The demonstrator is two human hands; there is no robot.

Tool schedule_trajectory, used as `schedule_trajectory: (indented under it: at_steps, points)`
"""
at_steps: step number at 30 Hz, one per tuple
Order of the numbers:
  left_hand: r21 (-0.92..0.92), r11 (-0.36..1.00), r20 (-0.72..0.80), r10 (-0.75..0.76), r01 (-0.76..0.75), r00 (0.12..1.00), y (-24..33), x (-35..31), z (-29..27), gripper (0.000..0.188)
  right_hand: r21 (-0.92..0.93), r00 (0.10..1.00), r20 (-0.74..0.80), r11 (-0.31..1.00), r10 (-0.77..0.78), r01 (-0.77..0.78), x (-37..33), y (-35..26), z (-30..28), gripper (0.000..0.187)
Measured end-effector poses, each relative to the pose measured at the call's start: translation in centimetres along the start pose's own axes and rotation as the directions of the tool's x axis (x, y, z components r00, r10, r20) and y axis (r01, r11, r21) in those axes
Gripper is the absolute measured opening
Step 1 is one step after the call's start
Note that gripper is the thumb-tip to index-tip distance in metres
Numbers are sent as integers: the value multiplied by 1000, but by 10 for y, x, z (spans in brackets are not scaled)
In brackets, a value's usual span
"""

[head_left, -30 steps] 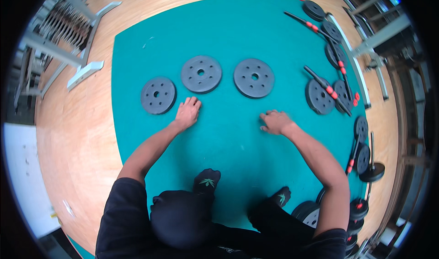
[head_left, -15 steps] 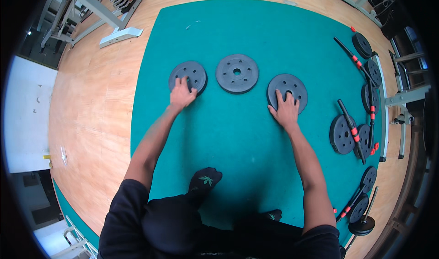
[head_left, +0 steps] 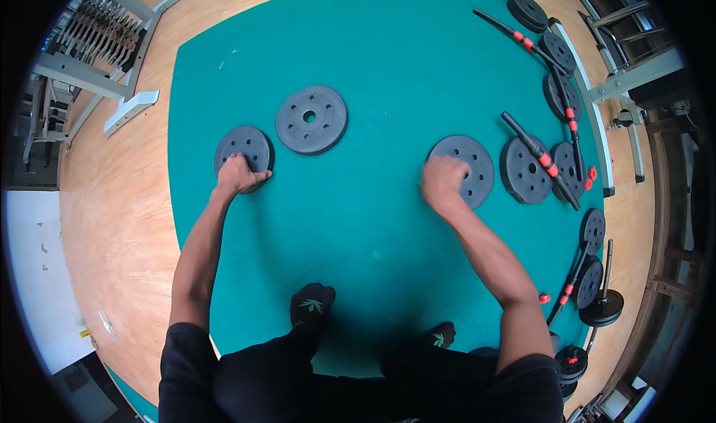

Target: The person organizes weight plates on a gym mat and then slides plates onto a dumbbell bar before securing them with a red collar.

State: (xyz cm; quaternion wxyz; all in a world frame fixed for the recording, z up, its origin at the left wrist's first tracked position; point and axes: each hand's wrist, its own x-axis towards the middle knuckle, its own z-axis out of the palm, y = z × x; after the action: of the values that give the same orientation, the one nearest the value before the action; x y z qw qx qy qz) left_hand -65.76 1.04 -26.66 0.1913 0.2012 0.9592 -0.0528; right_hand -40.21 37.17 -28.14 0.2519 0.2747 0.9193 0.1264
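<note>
Three black weight plates lie flat on a green mat (head_left: 358,221) in front of me. My left hand (head_left: 239,174) is on the left weight plate (head_left: 257,145). Its fingers bend down over the plate's middle and its thumb reaches toward the right rim; the fingertips are hidden. My right hand (head_left: 443,180) is curled over the left part of the right weight plate (head_left: 477,162), slightly smeared, with its fingertips hidden behind the knuckles. Between them, closer to the left one, the middle weight plate (head_left: 311,136) lies untouched.
Along the mat's right side lie more plates (head_left: 525,188), black dumbbell bars with red collars (head_left: 543,160) and small red nuts (head_left: 591,177). A loaded dumbbell (head_left: 603,308) rests at lower right. Gym frames (head_left: 130,110) stand beyond the mat. My socked feet (head_left: 312,304) are on it.
My view has turned right. The right plate has slid right and nearer with my right hand, whose fingers have curled. The left plate has shifted slightly nearer under my left hand.
</note>
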Motion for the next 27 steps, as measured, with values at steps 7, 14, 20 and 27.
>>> schedule_trajectory:
  at_steps: [7,14,20,27]
  points:
    - [-6,962,82,271,-271,959,40,-67,36,101,98,551,-598,629,-582,771,63,-146,-61,81]
    - [129,935,281,285,-330,916,63,-104,16,96,120,693,-401,716,-598,688,84,-163,-97,118]
    - [163,946,242,236,-280,941,61,-109,27,99,152,715,-436,738,-547,657,75,-109,-79,116]
    - [150,969,236,156,-195,959,74,-103,31,101,416,920,-348,850,-180,323,97,15,-29,110]
